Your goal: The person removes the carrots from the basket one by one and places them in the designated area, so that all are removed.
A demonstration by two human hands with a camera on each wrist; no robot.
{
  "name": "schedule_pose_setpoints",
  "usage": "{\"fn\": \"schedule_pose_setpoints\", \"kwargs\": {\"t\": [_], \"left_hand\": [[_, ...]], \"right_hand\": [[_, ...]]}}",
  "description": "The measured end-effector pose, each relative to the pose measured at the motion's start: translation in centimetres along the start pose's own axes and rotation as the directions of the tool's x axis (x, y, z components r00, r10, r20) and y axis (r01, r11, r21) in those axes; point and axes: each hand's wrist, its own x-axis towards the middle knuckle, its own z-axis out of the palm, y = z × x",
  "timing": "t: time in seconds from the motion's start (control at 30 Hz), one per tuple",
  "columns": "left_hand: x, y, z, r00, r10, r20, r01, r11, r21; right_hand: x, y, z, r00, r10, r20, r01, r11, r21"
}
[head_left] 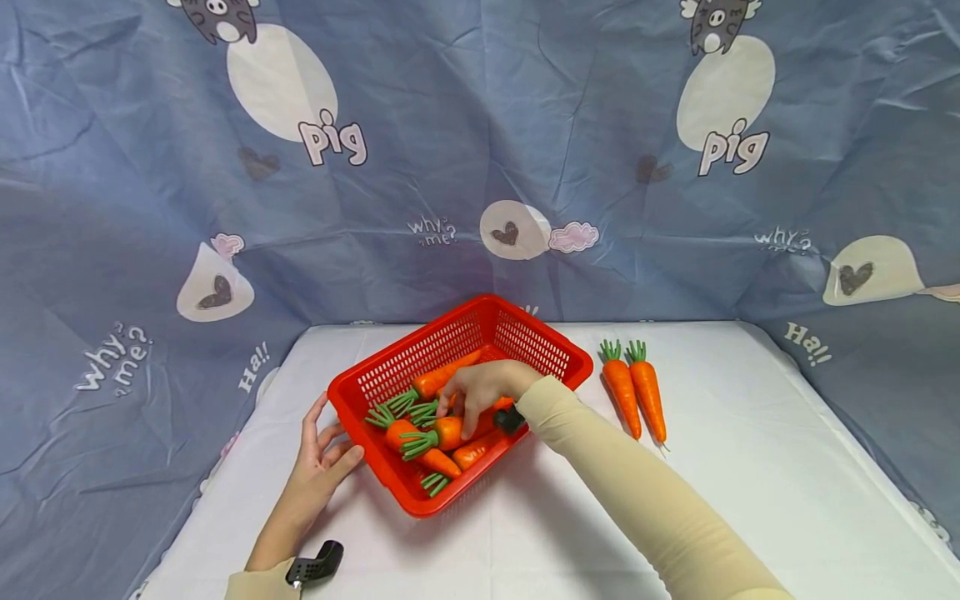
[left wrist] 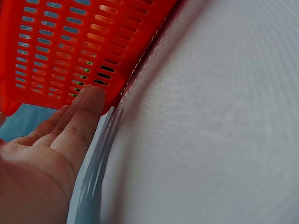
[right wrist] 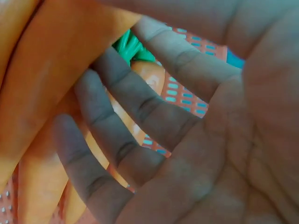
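A red plastic basket [head_left: 382,358] with slotted walls stands at an angle on the table, several orange carrots with green tops lying in it. My right hand [head_left: 483,392] reaches down inside it and holds a carrot [head_left: 448,433] between thumb and fingers. In the right wrist view, the fingertips of the right hand [right wrist: 154,121] press along the side of that carrot [right wrist: 51,60]. My left hand [head_left: 318,462] is at the basket's left end. Its fingers [left wrist: 86,112] reach out nearly straight and touch the slotted wall, with the thumb close to the rim.
Two more carrots [head_left: 620,387] [head_left: 648,390] lie side by side on the white tablecloth [head_left: 720,500], right of the basket, tops pointing away. A blue printed cloth [head_left: 450,150] hangs behind the table and along both sides. Black devices [head_left: 318,565] are strapped at the wrists.
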Motion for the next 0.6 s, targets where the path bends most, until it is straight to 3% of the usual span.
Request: {"fn": "schedule_pose_setpoints", "kwargs": {"t": [0.6], "left_hand": [[0.03,-0.18,-0.07,1.000,0.003,0.003,-0.003,1.000,0.012]], "right_hand": [[0.44,-0.82,0.46,1.000,0.022,0.019,-0.021,0.998,-0.054]]}}
